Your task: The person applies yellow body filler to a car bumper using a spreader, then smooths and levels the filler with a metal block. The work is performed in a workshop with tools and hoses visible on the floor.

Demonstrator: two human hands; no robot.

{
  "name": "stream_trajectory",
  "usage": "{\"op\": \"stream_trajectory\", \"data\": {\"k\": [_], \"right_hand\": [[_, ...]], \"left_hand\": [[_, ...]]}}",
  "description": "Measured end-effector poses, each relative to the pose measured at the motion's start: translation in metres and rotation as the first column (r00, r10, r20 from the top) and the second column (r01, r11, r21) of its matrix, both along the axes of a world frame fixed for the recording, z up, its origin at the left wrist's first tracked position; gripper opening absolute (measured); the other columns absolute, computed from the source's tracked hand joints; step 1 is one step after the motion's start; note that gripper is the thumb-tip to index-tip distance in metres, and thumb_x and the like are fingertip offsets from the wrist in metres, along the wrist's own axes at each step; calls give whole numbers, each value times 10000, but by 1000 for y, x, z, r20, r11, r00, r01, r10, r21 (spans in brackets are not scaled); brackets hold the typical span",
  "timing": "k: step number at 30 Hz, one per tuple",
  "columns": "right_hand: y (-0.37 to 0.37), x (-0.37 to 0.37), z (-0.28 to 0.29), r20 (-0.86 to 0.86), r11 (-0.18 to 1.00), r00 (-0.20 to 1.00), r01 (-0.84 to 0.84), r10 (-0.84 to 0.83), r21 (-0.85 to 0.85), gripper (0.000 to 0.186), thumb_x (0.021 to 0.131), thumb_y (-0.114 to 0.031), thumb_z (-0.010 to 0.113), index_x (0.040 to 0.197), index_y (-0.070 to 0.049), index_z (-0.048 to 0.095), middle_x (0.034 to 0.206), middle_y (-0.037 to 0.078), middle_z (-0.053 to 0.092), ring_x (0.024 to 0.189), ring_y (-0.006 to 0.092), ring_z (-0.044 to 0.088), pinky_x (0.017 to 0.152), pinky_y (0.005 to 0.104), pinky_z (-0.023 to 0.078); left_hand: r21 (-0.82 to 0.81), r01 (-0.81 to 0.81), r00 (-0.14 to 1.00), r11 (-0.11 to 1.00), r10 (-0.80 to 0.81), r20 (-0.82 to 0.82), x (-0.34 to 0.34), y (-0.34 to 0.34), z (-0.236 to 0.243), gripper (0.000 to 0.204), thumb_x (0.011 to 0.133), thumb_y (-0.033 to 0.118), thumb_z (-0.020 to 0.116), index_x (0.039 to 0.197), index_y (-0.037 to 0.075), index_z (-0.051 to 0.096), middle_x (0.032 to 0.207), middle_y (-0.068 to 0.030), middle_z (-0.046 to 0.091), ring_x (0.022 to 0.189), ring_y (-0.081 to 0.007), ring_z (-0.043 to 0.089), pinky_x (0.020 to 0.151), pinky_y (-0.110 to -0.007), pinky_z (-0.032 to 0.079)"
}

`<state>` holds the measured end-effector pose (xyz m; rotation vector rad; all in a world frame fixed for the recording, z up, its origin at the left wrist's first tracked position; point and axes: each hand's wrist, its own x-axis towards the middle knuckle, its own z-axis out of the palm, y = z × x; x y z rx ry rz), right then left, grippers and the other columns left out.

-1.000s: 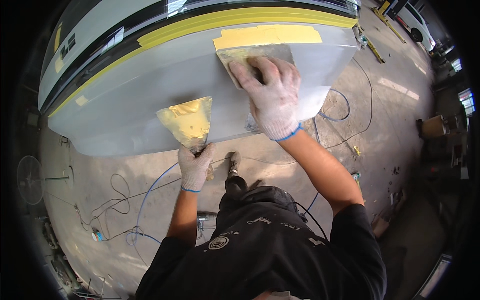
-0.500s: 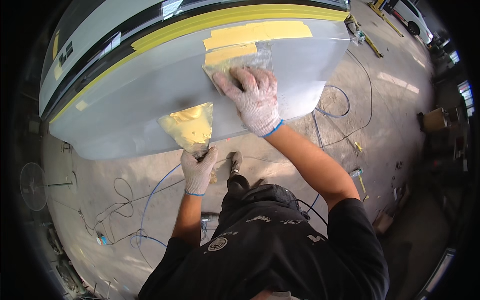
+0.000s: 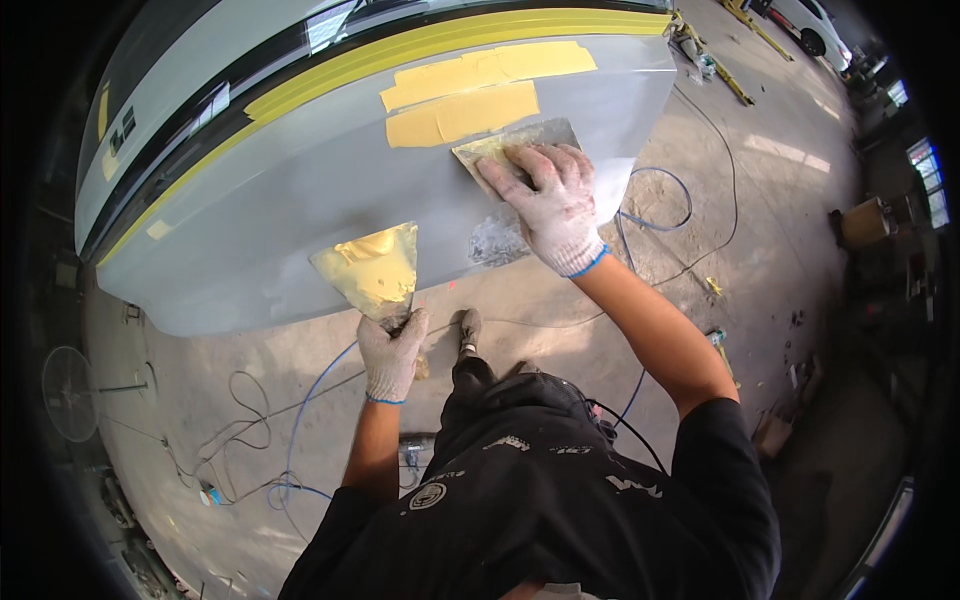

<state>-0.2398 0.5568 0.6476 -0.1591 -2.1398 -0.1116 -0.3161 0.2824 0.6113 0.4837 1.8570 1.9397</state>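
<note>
My left hand [image 3: 392, 355], in a white knit glove, grips the narrow end of a putty knife [image 3: 378, 285] whose wide blade carries a heap of yellow filler [image 3: 375, 262]. That blade is held in front of the grey vehicle panel [image 3: 270, 240]. My right hand [image 3: 555, 195], gloved too, presses a flat, thin spreader [image 3: 548, 133] against the panel, its fingers spread over the sheet. Up and left of the spreader, two yellow filler strips [image 3: 462, 114] lie one above the other on the panel. Below my right hand is a bare, scuffed patch [image 3: 497, 238].
Yellow masking tape [image 3: 420, 45] runs along the panel's top edge. Blue hose [image 3: 300, 400] and dark cables [image 3: 235, 420] loop across the concrete floor. At the far right are a white car [image 3: 818, 30], yellow lift parts [image 3: 738, 88] and a brown box [image 3: 866, 231].
My right hand and its spreader have moved right and down, uncovering a wider lower strip of filler and the scuffed patch. My left hand and its putty knife have barely shifted.
</note>
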Motion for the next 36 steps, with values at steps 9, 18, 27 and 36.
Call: {"op": "stream_trajectory", "data": {"k": [9, 18, 27, 36], "right_hand": [[31, 3, 2, -16, 1000, 1000, 10, -10, 19, 632, 733, -107, 692, 1332, -306, 653, 1240, 23, 580, 1137, 273, 557, 995, 497, 440], [54, 6, 12, -87, 996, 992, 91, -92, -15, 608, 723, -62, 671, 1295, -271, 678, 1258, 31, 576, 1140, 288, 551, 991, 471, 448], [1, 62, 10, -283, 713, 957, -239, 59, -659, 411, 872, 69, 585, 1240, -75, 696, 1175, 86, 663, 1109, 254, 619, 979, 356, 476], [-37, 99, 65, -222, 294, 838, -404, 498, -866, 290, 949, 48, 576, 1219, 39, 684, 1128, 120, 686, 1019, 231, 649, 921, 329, 511]], "left_hand": [[-47, 47, 999, 998, -47, -2, 2, 4, 0, 263, 875, -37, 718, 1112, -12, 606, 783, 16, 620, 617, -53, 545, 550, -222, 431], [-24, 65, 998, 998, -65, -25, 4, 9, -1, 249, 876, -42, 719, 1100, -12, 615, 793, 10, 633, 622, -50, 549, 555, -218, 430], [-105, 273, 962, 956, -268, 56, 8, 25, 27, 139, 878, -6, 750, 993, -10, 673, 803, 11, 673, 676, -58, 594, 598, -237, 476], [-373, 394, 900, 840, -435, -29, 14, 55, 43, 246, 858, 123, 812, 1037, -24, 730, 919, -53, 776, 792, -107, 705, 727, -305, 565]]}}
